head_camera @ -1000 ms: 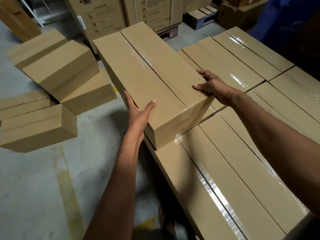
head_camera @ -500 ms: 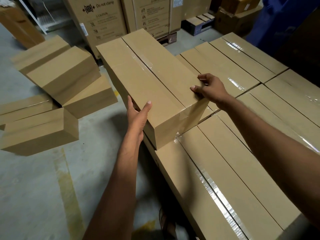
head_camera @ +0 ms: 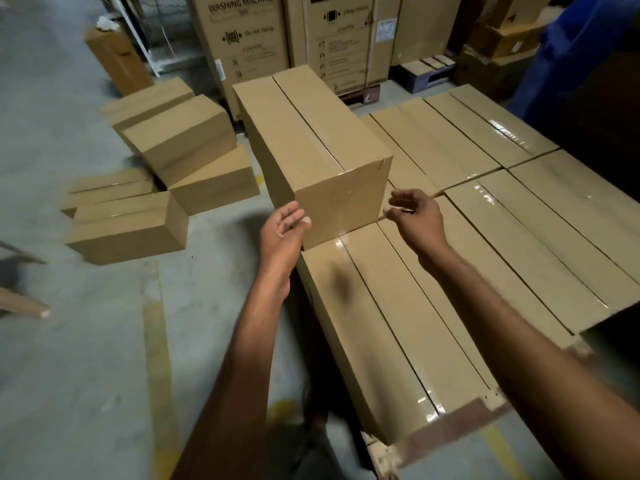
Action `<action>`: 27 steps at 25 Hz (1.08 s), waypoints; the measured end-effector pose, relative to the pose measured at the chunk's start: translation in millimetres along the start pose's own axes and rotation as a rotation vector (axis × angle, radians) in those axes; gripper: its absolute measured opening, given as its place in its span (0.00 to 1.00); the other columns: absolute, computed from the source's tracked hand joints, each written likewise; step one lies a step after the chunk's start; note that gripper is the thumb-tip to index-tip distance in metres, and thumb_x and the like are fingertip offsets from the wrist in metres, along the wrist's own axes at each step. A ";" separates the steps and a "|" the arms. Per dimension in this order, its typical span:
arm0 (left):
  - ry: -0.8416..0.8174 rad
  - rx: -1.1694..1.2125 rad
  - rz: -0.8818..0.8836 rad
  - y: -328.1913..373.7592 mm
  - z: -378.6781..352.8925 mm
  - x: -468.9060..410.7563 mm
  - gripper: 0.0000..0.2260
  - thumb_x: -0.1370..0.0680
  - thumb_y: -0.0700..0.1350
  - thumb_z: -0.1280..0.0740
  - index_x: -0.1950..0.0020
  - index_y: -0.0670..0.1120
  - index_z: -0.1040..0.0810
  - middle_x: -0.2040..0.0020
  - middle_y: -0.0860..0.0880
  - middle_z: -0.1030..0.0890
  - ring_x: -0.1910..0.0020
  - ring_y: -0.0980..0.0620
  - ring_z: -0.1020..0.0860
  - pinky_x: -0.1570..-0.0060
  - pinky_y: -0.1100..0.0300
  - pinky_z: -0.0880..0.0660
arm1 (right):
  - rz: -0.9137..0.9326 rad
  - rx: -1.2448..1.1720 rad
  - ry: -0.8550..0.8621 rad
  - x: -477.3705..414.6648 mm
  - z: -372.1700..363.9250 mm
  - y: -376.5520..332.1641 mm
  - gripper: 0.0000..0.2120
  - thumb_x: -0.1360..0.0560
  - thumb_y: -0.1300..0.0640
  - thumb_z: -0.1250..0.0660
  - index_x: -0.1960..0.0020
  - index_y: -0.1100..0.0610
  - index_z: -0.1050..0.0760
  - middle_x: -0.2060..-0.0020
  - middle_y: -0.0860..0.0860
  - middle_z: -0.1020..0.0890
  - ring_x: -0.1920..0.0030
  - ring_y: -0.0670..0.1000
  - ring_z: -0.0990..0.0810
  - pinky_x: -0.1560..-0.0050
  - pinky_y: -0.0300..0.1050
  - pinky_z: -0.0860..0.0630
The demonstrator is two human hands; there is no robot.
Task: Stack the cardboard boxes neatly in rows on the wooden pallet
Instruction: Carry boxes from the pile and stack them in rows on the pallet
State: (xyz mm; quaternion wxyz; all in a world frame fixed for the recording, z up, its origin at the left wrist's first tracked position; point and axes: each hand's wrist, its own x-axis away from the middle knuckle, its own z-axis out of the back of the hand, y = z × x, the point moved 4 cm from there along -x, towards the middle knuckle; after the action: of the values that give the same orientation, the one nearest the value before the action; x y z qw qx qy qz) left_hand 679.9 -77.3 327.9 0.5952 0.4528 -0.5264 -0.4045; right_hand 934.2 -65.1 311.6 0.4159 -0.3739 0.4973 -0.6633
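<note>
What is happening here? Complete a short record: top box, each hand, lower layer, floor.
Top box: rests on the lower layer, at its far left corner
Left hand: open, at the box's near left corner
Right hand: loosely curled, empty, beside the box
Lower layer: taped boxes in rows
Floor: loose boxes piled at left

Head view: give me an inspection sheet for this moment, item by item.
Surface: lower layer of taped boxes, laid side by side in rows; what lies beneath is mostly hidden.
Job's things: upper box lies alone on the layer's far left part; loose boxes piled untidily on the floor at left.
Clutter: blurred brown pieces at the left edge, kind unclear.
Hands: left hand open, at the upper box's near left corner; right hand clear of it, fingers loosely curled, holding nothing.
Cables: nothing seen.
Surroundings: concrete floor with a yellow line; washing machine cartons behind; blue cover far right.
</note>
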 end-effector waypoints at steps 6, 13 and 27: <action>0.024 0.054 -0.055 -5.6 19.7 136.5 0.19 0.19 0.40 0.30 0.29 0.51 0.24 0.40 0.56 0.16 0.40 0.61 0.19 0.39 0.62 0.23 | -0.084 -0.099 -0.226 144.1 18.7 -0.2 0.10 0.22 0.63 0.28 0.43 0.51 0.19 0.49 0.50 0.14 0.47 0.45 0.16 0.56 0.32 0.23; 0.185 0.148 -0.073 -41.0 113.2 210.6 0.16 0.20 0.38 0.30 0.33 0.50 0.22 0.42 0.55 0.15 0.43 0.60 0.17 0.49 0.68 0.22 | -0.141 -0.188 -0.327 273.4 -39.2 -2.4 0.10 0.22 0.67 0.29 0.44 0.56 0.18 0.54 0.51 0.12 0.53 0.43 0.14 0.54 0.33 0.21; 0.290 0.162 -0.112 -33.2 394.8 155.7 0.14 0.20 0.38 0.29 0.36 0.49 0.21 0.43 0.54 0.15 0.44 0.59 0.17 0.49 0.68 0.22 | -0.092 -0.201 -0.391 335.7 -330.7 -61.0 0.09 0.22 0.65 0.28 0.43 0.56 0.18 0.54 0.53 0.12 0.54 0.45 0.15 0.58 0.32 0.24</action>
State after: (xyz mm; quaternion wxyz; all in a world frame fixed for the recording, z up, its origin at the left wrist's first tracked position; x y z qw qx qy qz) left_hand 306.2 -279.9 350.5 0.6029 0.5815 -0.4399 -0.3239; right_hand 496.7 -250.1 323.7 0.4343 -0.5571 0.4534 -0.5435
